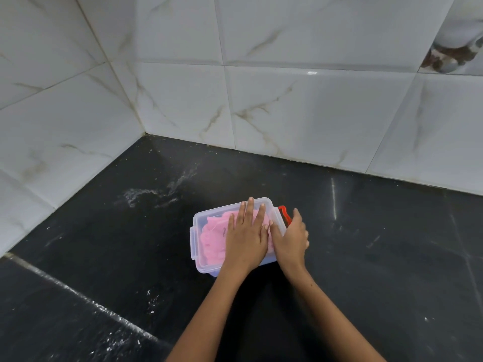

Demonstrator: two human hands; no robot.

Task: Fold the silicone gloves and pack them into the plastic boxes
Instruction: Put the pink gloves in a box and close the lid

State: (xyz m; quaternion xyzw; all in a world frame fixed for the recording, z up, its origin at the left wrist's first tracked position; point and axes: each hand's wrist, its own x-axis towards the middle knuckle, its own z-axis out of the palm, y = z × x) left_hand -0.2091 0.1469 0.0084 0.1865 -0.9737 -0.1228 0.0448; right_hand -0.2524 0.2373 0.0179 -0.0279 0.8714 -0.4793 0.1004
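just below centre of the frame, a clear plastic box [209, 246] is sitting on a black stone counter [366, 244] w/ its clear lid [206, 218] on top. pink silicone gloves [213, 237] are lying bunched inside, showing thru the lid and walls; can't tell how many or how neatly folded. left hand [247, 239] is lying flat on the lid, palm down, fingers spread and straight, pointing toward the upper part of the frame, gripping nothing, just pressing on the lid. right hand [290, 239] is sitting at the box's right edge, thumb resting on the lid next to the left hand's thumb, other fingers curling down over the side beside a red latch [285, 215] that's sticking out at the box's upper right corner; can't tell if they're actually clamping anything. both forearms are coming in from the bottom of the frame. white marble-look wall tiles [300, 108] are filling the upper half, meeting in a corner at centre left. whitish smears and specks are showing on the counter to the upper left and lower left of the box.
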